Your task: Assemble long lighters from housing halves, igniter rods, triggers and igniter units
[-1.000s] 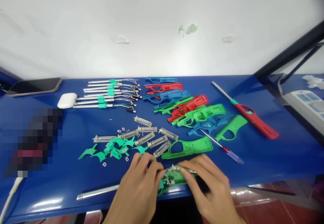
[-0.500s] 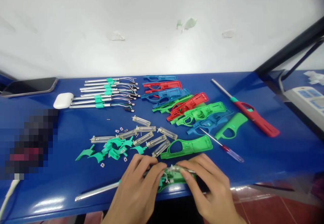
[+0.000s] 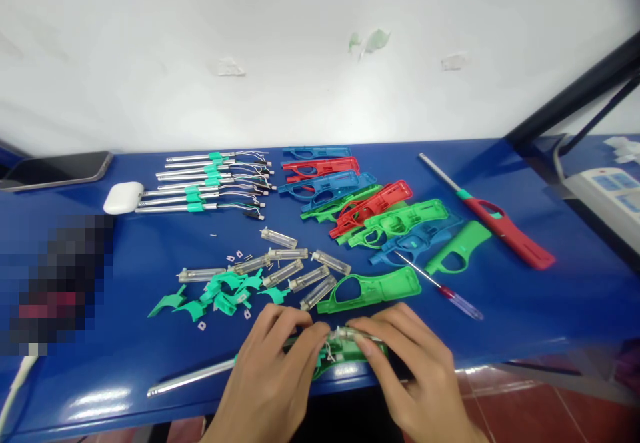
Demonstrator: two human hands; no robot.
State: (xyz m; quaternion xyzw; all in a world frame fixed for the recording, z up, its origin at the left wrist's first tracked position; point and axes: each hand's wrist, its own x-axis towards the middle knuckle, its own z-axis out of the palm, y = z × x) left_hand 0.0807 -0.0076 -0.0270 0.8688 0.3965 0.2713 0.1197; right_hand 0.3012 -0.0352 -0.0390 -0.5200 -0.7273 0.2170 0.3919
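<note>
At the table's near edge, my left hand (image 3: 280,369) is closed over the front part of a green lighter shell half (image 3: 345,355). A silver metal tube (image 3: 195,379) sticks out to the left from under that hand. My right hand (image 3: 413,363) pinches a clear fuel tank (image 3: 346,333) between thumb and fingers, just above or in the shell; the exact contact is hidden. White wires (image 3: 329,351) curl between the two hands. Just beyond the fingers lies another green shell half (image 3: 385,287), beside several loose clear fuel tanks (image 3: 299,274) and teal triggers (image 3: 225,296).
Silver tubes with wires (image 3: 200,189) lie in rows at the back left, near a white earbud case (image 3: 123,198) and a phone (image 3: 57,168). Red, blue and green shells (image 3: 370,209) overlap in the middle. A screwdriver (image 3: 457,299) and a red lighter (image 3: 505,233) lie right.
Both hands stay almost in place on the green shell and fuel tank. The right end of the tank appears slightly lower now. The camera view has shifted a little.
</note>
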